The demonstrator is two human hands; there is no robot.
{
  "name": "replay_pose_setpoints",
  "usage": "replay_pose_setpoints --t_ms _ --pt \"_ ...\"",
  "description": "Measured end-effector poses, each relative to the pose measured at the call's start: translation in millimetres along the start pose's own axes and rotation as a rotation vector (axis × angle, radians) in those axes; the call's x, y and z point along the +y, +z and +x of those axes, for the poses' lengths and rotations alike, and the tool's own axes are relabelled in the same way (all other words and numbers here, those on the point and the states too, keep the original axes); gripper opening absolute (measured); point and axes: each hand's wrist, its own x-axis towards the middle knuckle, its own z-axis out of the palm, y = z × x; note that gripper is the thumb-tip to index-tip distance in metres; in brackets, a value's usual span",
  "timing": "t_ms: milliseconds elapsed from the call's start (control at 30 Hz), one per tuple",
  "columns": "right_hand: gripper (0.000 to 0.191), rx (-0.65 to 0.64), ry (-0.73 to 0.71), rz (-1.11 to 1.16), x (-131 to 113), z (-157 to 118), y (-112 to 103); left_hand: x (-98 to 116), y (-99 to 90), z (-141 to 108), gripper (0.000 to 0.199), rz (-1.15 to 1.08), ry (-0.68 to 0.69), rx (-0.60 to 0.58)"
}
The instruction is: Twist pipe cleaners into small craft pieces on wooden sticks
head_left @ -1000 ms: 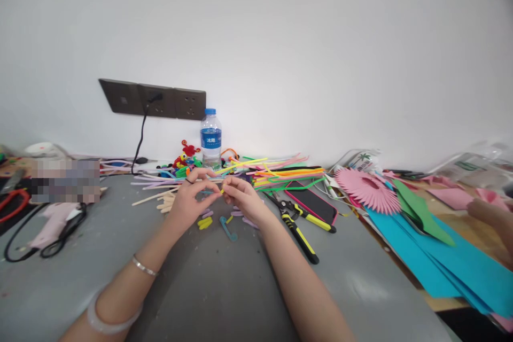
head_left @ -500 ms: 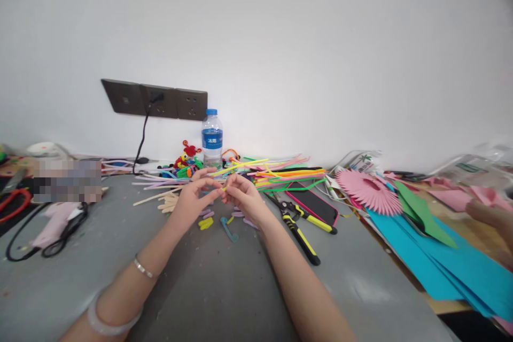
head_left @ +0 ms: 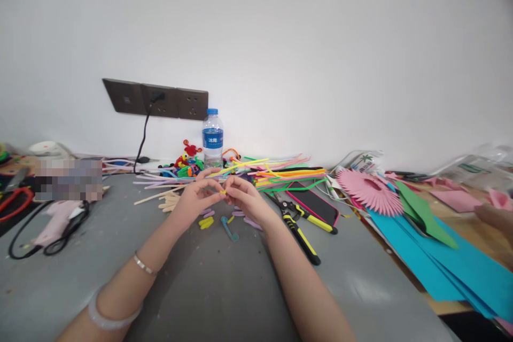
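Between the fingertips of both hands is a small yellow piece (head_left: 223,191), pinched from both sides. My left hand (head_left: 199,195) and my right hand (head_left: 245,199) meet over the grey table (head_left: 208,288). Beneath them lie short yellow pieces (head_left: 206,223), a curled light-blue piece (head_left: 230,228) and short purple pieces (head_left: 251,223). Long coloured pipe cleaners (head_left: 292,173) are heaped behind my right hand, and pale wooden sticks (head_left: 170,203) lie beside my left wrist.
Yellow-black pliers (head_left: 298,232) and a phone (head_left: 316,204) lie to the right. A water bottle (head_left: 212,139) stands by the wall. A pink glue gun (head_left: 54,224) with its cord is at left. Blue paper (head_left: 425,267) and another person's hand (head_left: 495,219) are at far right.
Both hands stay together, with slight finger shifts around the yellow piece. The other person's hand at far right has moved slightly right.
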Motion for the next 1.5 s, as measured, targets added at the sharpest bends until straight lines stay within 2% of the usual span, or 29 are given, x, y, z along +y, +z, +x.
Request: replay_pose_setpoints --t_ms 333,433,500,633,733,867,1167,1333,1500 --pt "0.03 -0.128 0.1 -0.03 -4.5 -5.2 -9.2 -4.1 -8.4 0.9 0.021 0.093 0.083 -0.179" --pt "0.029 -0.15 0.086 -0.03 -2.8 -4.3 -9.5 -2.3 -7.8 0.0 0.021 0.074 0.062 -0.208" --pt "0.029 -0.086 0.011 -0.035 -0.3 -1.9 -8.3 -2.1 -5.4 -0.3 0.021 -0.002 0.003 -0.151" --pt "0.029 0.141 -0.219 -0.104 6.1 4.2 -2.3 -4.9 1.0 0.0 0.027 -0.206 -0.164 -0.026" --pt "0.029 0.197 -0.286 -0.176 9.1 6.4 2.4 -4.8 4.9 0.3 0.034 -0.338 -0.26 0.018" --pt "0.028 0.153 -0.319 -0.215 9.4 6.4 4.8 -1.8 5.7 0.0 0.036 -0.403 -0.28 0.024" --pt "0.021 0.075 -0.361 -0.31 2.9 2.2 1.0 -4.8 -3.3 0.3 0.027 -0.295 -0.238 -0.056" --pt "0.022 -0.006 -0.313 -0.392 -7.0 -3.0 -1.2 0.6 -6.5 -0.9 0.027 -0.222 -0.2 -0.145" --pt "0.024 -0.091 -0.196 -0.299 -11.5 -5.4 -6.0 7.3 -9.9 -3.8 0.027 -0.164 -0.251 -0.254"
